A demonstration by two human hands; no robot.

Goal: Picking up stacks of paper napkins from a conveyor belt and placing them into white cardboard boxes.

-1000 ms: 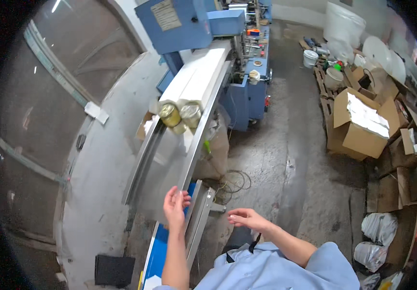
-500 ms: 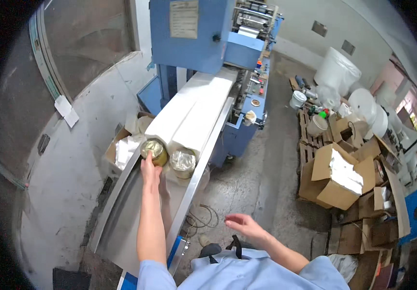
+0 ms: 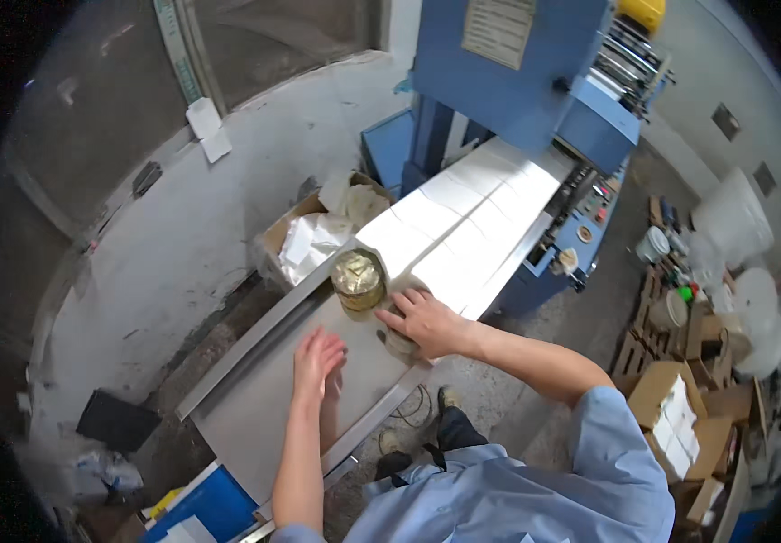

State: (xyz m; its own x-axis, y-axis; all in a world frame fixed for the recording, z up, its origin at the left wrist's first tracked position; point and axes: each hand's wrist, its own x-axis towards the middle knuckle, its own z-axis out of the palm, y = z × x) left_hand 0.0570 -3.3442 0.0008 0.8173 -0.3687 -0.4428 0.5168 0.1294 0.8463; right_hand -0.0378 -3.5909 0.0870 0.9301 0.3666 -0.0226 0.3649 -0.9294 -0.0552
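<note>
Two long rows of white folded paper point(image 3: 463, 213) lie side by side on a metal chute point(image 3: 273, 403). Against the near end of the left row stands a squat can point(image 3: 359, 282) with a crinkled, shiny gold top. My right hand point(image 3: 422, 324) reaches over a second wrapped can point(image 3: 397, 342) at the near end of the right row, its fingers around the top and hiding most of it. My left hand point(image 3: 320, 362) hovers over the bare chute below the gold-topped can, fingers stretched out, holding nothing.
A blue machine point(image 3: 508, 72) stands over the far end of the rows. Beside the chute's left rail sits a carton point(image 3: 291, 231) with white scraps. Cartons point(image 3: 671, 416), a pallet point(image 3: 630, 348) and large white rolls point(image 3: 734, 217) crowd the right. A blue bin point(image 3: 205, 507) is lower left.
My left hand has let go of the gold-topped can and drawn back toward me. My right hand has moved up from beside my body onto the other can. The view has swung left.
</note>
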